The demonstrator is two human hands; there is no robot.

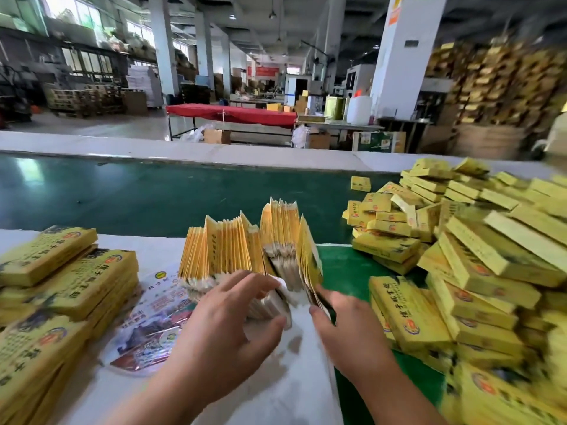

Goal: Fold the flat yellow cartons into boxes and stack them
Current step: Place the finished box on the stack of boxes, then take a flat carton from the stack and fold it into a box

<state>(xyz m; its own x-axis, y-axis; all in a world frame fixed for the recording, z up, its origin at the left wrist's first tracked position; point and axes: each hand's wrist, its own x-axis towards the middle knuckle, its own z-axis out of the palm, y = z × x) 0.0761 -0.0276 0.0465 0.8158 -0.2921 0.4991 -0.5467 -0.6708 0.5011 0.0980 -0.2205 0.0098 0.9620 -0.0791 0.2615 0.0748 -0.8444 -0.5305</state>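
Where the white sheet meets the green belt, items as follows.

Flat cartons (248, 256): yellow printed card, standing on edge in a fanned row at the sheet's far edge, white flaps showing at the near ends; split into bundles leaning at differing angles.

Left hand (227, 326): fingers spread and curled over the near ends of the row, thumb alongside, grasping the left bundle.

Right hand (343, 326): fingertips pinching the near edge of the rightmost cartons, separating them from the rest.

Folded boxes (478, 259): slim yellow rectangular boxes, heaped loosely along the right edge of the surface, some stacked flat, others tilted; near ones blurred.

Single box (360, 183): lying alone on the belt, just beyond the heap.

Left stacks (61, 280): wider flat yellow printed packs, layered at the left edge of the sheet.

Printed film (150, 323): glossy, rounded, multicoloured, lying flat on the sheet between left stacks and flat cartons, partly under the left hand.

White sheet (276, 388): matt, covering the near surface.

Green belt (153, 194): dark, shiny, crossing behind the cartons.

Background: pillars, red-covered table (230, 113), pallets of stacked yellow stock at far right.
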